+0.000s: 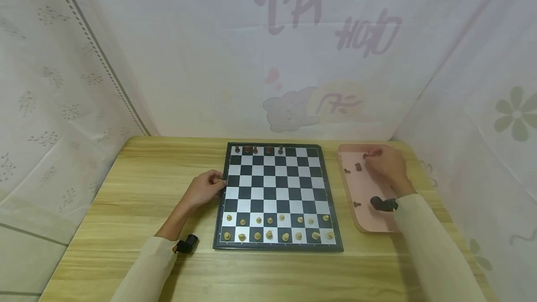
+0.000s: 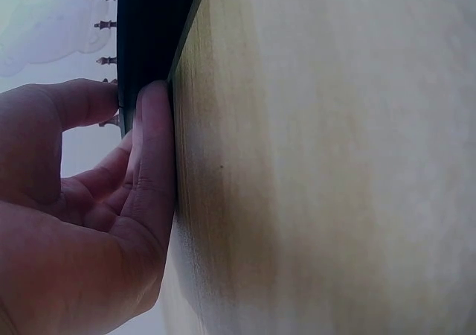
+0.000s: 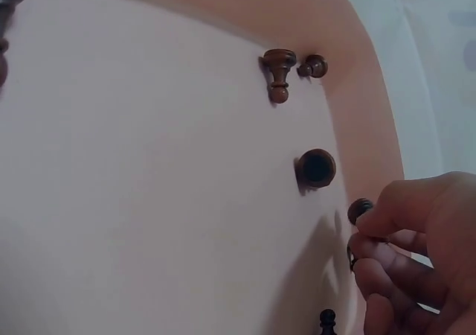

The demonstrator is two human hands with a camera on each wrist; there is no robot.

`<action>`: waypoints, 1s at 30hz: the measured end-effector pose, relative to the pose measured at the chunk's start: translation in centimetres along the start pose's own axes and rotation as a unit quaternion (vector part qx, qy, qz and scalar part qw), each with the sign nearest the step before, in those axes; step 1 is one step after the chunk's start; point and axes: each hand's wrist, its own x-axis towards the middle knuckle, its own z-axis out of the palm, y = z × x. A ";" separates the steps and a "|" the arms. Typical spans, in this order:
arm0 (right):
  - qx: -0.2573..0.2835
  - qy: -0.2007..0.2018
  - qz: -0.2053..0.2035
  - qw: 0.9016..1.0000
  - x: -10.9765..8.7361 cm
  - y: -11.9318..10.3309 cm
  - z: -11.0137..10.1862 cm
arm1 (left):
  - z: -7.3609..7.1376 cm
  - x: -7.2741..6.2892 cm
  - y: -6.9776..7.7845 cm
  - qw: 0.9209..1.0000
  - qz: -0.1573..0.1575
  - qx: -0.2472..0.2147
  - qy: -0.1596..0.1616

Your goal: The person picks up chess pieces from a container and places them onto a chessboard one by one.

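My left hand (image 1: pixel 204 187) pinches the left edge of the chessboard (image 1: pixel 246 206), which lies flat on the table. In the left wrist view its thumb (image 2: pixel 89 103) presses the top edge and the fingers lie against the side. My right hand (image 1: pixel 388 164) is over the far part of the pink tray (image 1: pixel 373 220), thumb and fingertips together on a small dark chess piece (image 3: pixel 360 209), partly hidden by the thumb. Near it in the tray lie a brown pawn (image 3: pixel 280 73) and a piece with its base turned up (image 3: pixel 317 168).
Light chess pieces (image 1: pixel 269 234) stand in the board's two near rows. Several dark ones, among them a dark piece (image 1: pixel 280 150), stand in the far row at left. The wooden table (image 1: pixel 159 167) meets a printed cloth (image 1: pixel 201 83) behind and at the sides.
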 end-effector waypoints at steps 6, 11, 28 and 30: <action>0.008 -0.007 -0.017 1.000 -0.2 -0.2 0.2 | 0.0 0.0 0.0 1.000 0.001 -0.004 -0.003; 0.017 -0.007 -0.035 0.999 -0.3 -0.2 0.5 | 0.0 0.0 -0.2 1.000 0.000 -0.003 -0.003; 0.041 -0.007 -0.030 0.999 -0.4 0.1 0.7 | -0.1 0.1 -0.4 1.000 0.004 -0.008 -0.003; 0.043 -0.010 -0.019 0.999 -0.5 0.1 0.7 | -0.1 0.1 -0.3 1.000 0.003 -0.009 -0.002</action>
